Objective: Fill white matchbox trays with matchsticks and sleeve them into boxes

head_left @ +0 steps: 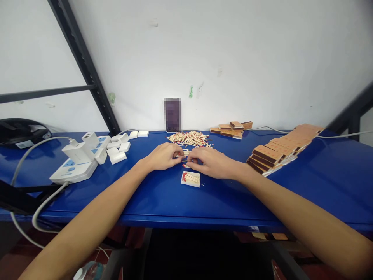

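Observation:
My left hand point(165, 156) and my right hand point(210, 161) are close together over the middle of the table. The curled fingertips of each hand pinch at matches point(184, 161) between them; exactly how many is partly hidden by the fingers. Just behind the hands lies a loose heap of red-tipped matches point(190, 138). In front of my right hand sits a small white matchbox tray point(191, 184), with matches lying in it, red heads to the left.
Stacked matchboxes point(287, 144) lean in a long row at right; more matchboxes point(231, 129) lie by the wall. At left are white trays point(117, 156) and a power strip point(72, 171) with cables. A dark phone point(173, 116) leans against the wall. The blue table point(163, 202) ends in front.

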{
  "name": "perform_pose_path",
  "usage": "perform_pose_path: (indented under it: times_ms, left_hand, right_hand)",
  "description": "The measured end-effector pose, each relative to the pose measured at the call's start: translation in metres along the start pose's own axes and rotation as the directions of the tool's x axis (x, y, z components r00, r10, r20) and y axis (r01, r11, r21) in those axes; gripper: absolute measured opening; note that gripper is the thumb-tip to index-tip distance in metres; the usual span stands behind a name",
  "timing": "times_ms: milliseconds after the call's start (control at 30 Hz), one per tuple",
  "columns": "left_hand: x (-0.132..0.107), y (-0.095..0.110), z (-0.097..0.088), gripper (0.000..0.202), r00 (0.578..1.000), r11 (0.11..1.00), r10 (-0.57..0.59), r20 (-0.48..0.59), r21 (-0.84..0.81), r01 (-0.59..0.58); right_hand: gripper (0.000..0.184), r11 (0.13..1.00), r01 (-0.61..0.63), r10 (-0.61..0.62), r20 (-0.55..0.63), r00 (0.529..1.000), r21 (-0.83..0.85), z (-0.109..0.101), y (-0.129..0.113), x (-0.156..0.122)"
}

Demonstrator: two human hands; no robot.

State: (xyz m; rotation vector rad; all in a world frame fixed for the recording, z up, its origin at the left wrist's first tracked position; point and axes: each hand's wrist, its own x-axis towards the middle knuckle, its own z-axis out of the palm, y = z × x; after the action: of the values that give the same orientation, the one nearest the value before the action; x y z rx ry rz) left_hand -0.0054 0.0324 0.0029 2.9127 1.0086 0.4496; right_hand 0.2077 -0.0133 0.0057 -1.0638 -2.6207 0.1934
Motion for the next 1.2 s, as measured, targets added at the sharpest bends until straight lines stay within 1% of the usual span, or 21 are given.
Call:
perform_pose_path:
  times_ms: [67,133,200,267,333,400,500,533,600,733,867,933,1033,1100,1200]
  left_hand:
    - [0.000,-0.003,-0.002,0.023,0.999,0.999,-0.033,-0.032,0.005,0.033]
    - [-0.001,-0.007,-0.005,0.023,0.997,0.999,-0.053,-0.058,0.007,0.053]
    - [-0.003,-0.010,-0.008,0.022,0.996,0.998,-0.062,-0.071,0.008,0.063]
    - [-0.004,-0.012,-0.011,0.022,0.997,0.998,-0.057,-0.057,0.008,0.058]
    - [-0.005,-0.012,-0.011,0.021,0.999,0.999,-0.041,-0.023,0.006,0.041]
    - [-0.005,-0.011,-0.011,0.021,1.000,1.000,-0.027,0.009,0.004,0.027]
    - [-0.005,-0.012,-0.008,0.023,0.999,0.999,-0.043,0.020,0.009,0.043]
    - [-0.005,-0.012,-0.007,0.024,0.998,0.999,-0.052,0.022,0.013,0.051]
    - [-0.004,-0.013,-0.006,0.023,0.998,0.998,-0.061,0.031,0.023,0.061]
    - [-0.003,-0.012,-0.004,0.018,0.998,0.998,-0.049,0.038,0.039,0.048]
    - [-0.002,-0.013,-0.002,0.017,0.999,0.998,-0.037,0.027,0.049,0.035]
    - [-0.001,-0.013,-0.002,0.017,0.999,0.998,-0.038,0.024,0.048,0.037]
    - [-0.002,-0.013,-0.002,0.020,0.998,0.998,-0.051,0.029,0.040,0.050]
    - [-0.003,-0.012,-0.005,0.021,0.997,0.997,-0.072,0.042,0.034,0.070]
    - [-0.005,-0.014,-0.011,0.026,0.993,0.994,-0.106,0.048,0.041,0.105]
  right_hand:
    - [0.032,0.999,0.019,-0.020,0.043,0.999,0.033,-0.002,-0.006,-0.002]
    - [0.039,0.999,0.027,-0.029,0.075,0.997,0.032,-0.003,-0.012,-0.004]
    - [0.040,0.999,0.046,-0.049,0.093,0.994,0.028,-0.003,-0.016,-0.005]
    - [0.038,0.995,0.078,-0.084,0.102,0.991,0.062,-0.002,-0.018,-0.005]
    - [0.036,0.992,0.088,-0.096,0.079,0.992,0.093,-0.002,-0.018,-0.004]
    - [0.032,0.997,0.041,-0.042,0.015,0.999,0.070,-0.002,-0.015,-0.001]
    - [0.022,0.994,-0.109,0.108,-0.078,0.991,-0.017,-0.001,-0.006,0.001]
    - [0.019,0.987,-0.154,0.150,-0.091,0.984,-0.044,0.001,-0.003,0.002]
    - [0.017,0.976,-0.201,0.194,-0.090,0.977,-0.088,0.004,0.004,0.003]
    - [0.019,0.965,-0.203,0.199,-0.040,0.979,-0.167,0.009,0.009,0.005]
    - [0.020,0.968,-0.161,0.160,-0.019,0.987,-0.193,0.011,0.013,0.007]
    - [0.020,0.972,-0.141,0.137,-0.031,0.990,-0.186,0.011,0.015,0.006]
    - [0.019,0.979,-0.133,0.122,-0.079,0.989,-0.156,0.011,0.018,0.005]
    - [0.017,0.981,-0.146,0.132,-0.110,0.985,-0.128,0.011,0.017,0.005]
    - [0.016,0.980,-0.168,0.156,-0.111,0.982,-0.108,0.011,0.015,0.007]
